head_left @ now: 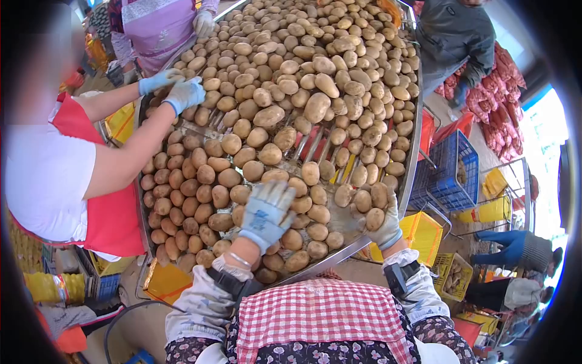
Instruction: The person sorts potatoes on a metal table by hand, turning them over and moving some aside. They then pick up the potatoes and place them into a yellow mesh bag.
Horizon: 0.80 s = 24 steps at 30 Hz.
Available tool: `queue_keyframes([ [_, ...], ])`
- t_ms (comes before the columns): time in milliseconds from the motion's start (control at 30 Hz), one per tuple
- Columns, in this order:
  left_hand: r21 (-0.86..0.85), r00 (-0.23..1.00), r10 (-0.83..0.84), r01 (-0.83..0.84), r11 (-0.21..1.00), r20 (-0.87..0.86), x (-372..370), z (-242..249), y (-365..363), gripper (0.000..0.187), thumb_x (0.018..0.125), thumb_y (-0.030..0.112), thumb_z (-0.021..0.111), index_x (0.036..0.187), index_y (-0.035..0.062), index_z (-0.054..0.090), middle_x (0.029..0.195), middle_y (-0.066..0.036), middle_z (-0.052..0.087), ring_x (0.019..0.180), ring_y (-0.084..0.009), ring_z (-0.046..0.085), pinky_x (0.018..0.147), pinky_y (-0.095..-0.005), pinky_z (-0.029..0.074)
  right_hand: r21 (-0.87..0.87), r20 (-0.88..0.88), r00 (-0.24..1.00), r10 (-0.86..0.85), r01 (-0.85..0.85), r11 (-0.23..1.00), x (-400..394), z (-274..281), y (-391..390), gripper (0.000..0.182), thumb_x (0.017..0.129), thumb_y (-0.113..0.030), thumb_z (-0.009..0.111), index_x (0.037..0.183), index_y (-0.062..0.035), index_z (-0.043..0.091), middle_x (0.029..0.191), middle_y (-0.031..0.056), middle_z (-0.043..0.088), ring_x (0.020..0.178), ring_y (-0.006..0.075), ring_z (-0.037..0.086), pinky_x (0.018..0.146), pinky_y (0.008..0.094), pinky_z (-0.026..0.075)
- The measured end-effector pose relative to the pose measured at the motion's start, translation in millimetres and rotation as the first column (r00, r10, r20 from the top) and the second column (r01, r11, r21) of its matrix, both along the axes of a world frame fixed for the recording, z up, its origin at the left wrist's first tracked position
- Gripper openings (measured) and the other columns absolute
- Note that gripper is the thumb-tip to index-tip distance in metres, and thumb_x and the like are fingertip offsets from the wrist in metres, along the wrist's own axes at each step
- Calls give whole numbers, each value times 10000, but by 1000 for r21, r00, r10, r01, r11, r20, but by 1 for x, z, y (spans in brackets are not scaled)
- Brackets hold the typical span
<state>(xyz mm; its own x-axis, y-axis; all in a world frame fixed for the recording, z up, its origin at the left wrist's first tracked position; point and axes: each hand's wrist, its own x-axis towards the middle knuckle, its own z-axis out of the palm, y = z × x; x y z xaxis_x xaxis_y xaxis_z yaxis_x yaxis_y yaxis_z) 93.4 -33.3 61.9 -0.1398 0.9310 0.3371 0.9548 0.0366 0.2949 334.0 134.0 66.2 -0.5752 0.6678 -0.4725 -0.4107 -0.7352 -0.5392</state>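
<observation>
Potatoes cover a large metal-edged sorting table in front of me. My left hand, in a pale glove with blue print, lies over potatoes near the front edge. Its fingers stretch forward, apart and slightly blurred, with no potato visibly gripped. At the table's right front corner, my right hand, also gloved, curls around a potato. More potatoes lie against that one. Part of the right palm is hidden behind the held potato.
At the left, a co-worker's gloved hands touch potatoes; another person in a purple apron stands behind. Right of the table are a blue crate, a yellow crate and stacked red mesh sacks. Metal bars show between potatoes.
</observation>
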Motion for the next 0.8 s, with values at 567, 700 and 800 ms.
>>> queue_keyframes([
  [567, 235, 938, -155, 82, 969, 309, 79, -14, 99, 424, 771, 279, 678, 1114, 50, 580, 1063, -171, 625, 995, -362, 576, 908, -480, 427, -227, -117, 990, 75, -101, 969, 38, -13, 16, 615, 882, -661, 411, 1282, -204, 509, 1225, 68, 577, 1049, 320, 600, 685, 423, 532],
  [700, 282, 889, -395, 327, 902, 231, 136, -3, 118, 536, 826, 281, 628, 1281, 33, 491, 1232, -176, 561, 1121, -366, 532, 984, -480, 392, -226, -198, 963, 181, -225, 948, 58, -36, 37, 625, 838, -685, 476, 1238, -210, 537, 1159, 19, 617, 981, 246, 616, 658, 419, 524],
  [800, 289, 881, -396, 321, 902, 260, 152, 2, 127, 587, 845, 299, 610, 1334, 19, 444, 1304, -186, 514, 1170, -371, 502, 1012, -476, 374, -286, -213, 970, 116, -176, 942, 76, -33, 45, 647, 829, -684, 489, 1233, -180, 535, 1127, 12, 627, 943, 216, 616, 628, 394, 508],
])
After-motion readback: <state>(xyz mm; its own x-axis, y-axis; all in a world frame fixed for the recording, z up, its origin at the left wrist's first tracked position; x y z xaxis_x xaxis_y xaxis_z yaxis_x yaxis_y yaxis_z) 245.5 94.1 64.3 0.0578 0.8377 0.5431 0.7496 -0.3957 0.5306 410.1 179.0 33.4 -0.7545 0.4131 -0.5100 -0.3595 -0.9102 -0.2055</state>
